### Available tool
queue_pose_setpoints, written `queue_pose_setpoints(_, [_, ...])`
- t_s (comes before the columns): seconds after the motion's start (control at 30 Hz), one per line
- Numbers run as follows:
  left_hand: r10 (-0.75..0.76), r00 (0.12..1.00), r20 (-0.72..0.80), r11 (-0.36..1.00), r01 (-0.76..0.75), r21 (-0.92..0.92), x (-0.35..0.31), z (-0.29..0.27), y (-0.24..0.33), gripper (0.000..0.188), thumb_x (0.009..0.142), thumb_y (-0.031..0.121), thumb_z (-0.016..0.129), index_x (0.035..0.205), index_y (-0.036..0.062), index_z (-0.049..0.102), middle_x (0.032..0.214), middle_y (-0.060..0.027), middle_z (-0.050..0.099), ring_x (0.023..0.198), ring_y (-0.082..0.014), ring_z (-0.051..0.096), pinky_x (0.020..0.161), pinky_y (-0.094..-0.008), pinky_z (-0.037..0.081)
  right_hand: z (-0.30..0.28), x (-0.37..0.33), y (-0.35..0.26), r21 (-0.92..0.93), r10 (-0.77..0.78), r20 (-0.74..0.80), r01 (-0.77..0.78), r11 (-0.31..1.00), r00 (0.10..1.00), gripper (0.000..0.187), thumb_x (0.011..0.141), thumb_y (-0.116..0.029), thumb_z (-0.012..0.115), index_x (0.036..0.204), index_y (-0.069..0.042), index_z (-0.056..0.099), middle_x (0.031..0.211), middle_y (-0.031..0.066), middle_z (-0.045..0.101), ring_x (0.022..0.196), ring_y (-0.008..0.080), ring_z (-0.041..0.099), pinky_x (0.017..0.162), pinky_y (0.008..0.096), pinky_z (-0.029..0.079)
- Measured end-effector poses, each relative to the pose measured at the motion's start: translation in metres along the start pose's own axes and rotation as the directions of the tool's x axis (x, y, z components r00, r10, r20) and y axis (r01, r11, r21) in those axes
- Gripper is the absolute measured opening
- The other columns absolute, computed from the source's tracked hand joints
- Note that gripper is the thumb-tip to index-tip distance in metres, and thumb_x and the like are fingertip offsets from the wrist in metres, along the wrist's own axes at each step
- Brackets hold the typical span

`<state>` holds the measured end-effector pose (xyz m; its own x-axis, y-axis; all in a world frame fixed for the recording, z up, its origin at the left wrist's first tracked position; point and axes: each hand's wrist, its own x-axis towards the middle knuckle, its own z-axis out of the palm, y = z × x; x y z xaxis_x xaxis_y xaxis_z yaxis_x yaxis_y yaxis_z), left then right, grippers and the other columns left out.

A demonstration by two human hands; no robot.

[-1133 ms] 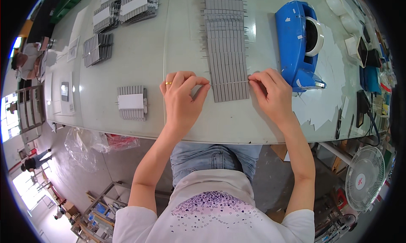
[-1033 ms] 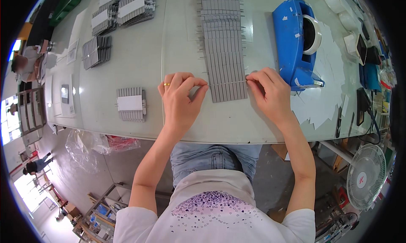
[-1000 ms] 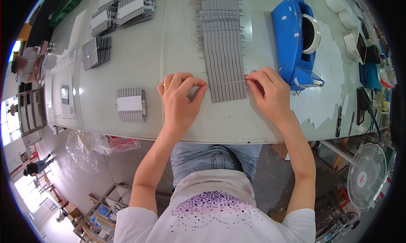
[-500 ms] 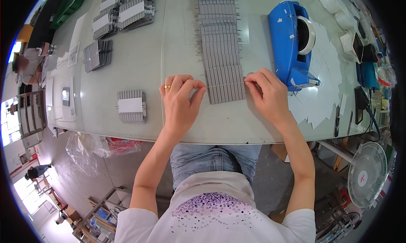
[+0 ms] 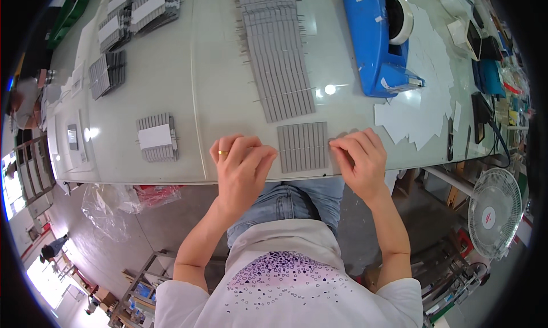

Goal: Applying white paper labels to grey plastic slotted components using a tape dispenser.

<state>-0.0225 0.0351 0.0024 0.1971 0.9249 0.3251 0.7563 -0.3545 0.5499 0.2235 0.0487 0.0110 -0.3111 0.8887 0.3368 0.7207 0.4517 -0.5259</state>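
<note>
I sit at a pale, glossy table (image 5: 222, 88), which shines with round reflections of light; its near edge curves in front of my jeans (image 5: 274, 199). The room around is a workshop with grey floor (image 5: 188, 214), and at left there is a metal rack (image 5: 28, 168). I count two hands, mine: the left hand (image 5: 242, 168) and the right hand (image 5: 362, 160). On each one the thumb and forefinger are closed in a small pinch, the other fingers are bent, and between them they have one grey slatted panel (image 5: 302, 147) by the two ends of its thin cross-wire. This panel is near the table edge, just below the one long row of overlapping grey panels (image 5: 279, 71); if it touches the tabletop, I cannot tell. Its slats are about nine or ten. To my left lies one bundle with a white band (image 5: 155, 137), alone; farther, one bundle without band (image 5: 107, 74), and beyond it at least four more banded bundles (image 5: 147, 11), partly cut by the picture border. On my right I count one blue tape dispenser (image 5: 362, 37) with one white tape roll (image 5: 406, 20), then white paper sheets (image 5: 399, 122), overlapping too much for counting, and one fan (image 5: 491, 214) below the table level.
</note>
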Motion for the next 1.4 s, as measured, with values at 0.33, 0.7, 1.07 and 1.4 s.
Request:
queue_pose_setpoints(0.33, [0.035, 0.995, -0.091, 0.998, -0.03, 0.055, -0.022, -0.002, -0.006, 0.025, 0.071, 0.012, 0.079, 0.094, 0.0184, 0.072, 0.095, 0.0016, 0.058, 0.091, -0.0204, 0.053, 0.082, -0.0364, 0.035, -0.048, -0.061, 0.034, -0.399, 0.102, -0.154, -0.156, 0.904, 0.983, 0.028, 0.077, -0.01, 0.072, 0.104, -0.007, 0.066, 0.114, 0.0086, 0.062, 0.104, 0.0315, 0.052, 0.089, 0.042, 0.042])
queue_pose_setpoints(0.7, [0.182, 0.983, -0.004, 0.974, -0.18, 0.136, -0.024, 0.002, -0.005, 0.032, 0.074, 0.022, 0.076, 0.105, 0.0209, 0.071, 0.105, 0.0011, 0.056, 0.096, -0.0195, 0.051, 0.084, -0.0377, 0.037, -0.032, -0.038, -0.017, 0.614, 0.639, 0.066, -0.536, 0.58, 0.767, 0.01, 0.092, 0.001, 0.06, 0.101, 0.001, 0.063, 0.087, -0.0019, 0.059, 0.075, 0.0023, 0.05, 0.063, 0.0184, 0.039])
queue_pose_setpoints(1.07, [0.231, 0.973, -0.002, 0.956, -0.226, 0.186, -0.025, 0.002, -0.007, 0.033, 0.074, 0.022, 0.073, 0.107, 0.0198, 0.073, 0.11, 0.0009, 0.055, 0.098, -0.0206, 0.049, 0.086, -0.0389, 0.036, 0.006, 0.01, -0.028, 0.576, 0.555, 0.341, -0.636, 0.514, 0.758, 0.008, 0.092, -0.007, 0.064, 0.094, 0.0, 0.063, 0.076, -0.0036, 0.059, 0.067, 0.0016, 0.05, 0.059, 0.0173, 0.038])
queue_pose_setpoints(1.4, [0.252, 0.968, 0.011, 0.952, -0.25, 0.175, -0.025, 0.001, -0.008, 0.034, 0.076, 0.023, 0.072, 0.11, 0.0184, 0.072, 0.111, 0.001, 0.056, 0.098, -0.0206, 0.049, 0.087, -0.0388, 0.037, 0.009, 0.014, -0.031, 0.496, 0.56, 0.32, -0.639, 0.587, 0.764, 0.009, 0.091, -0.008, 0.065, 0.093, 0.0, 0.064, 0.073, -0.0037, 0.059, 0.064, 0.0008, 0.049, 0.057, 0.0173, 0.038])
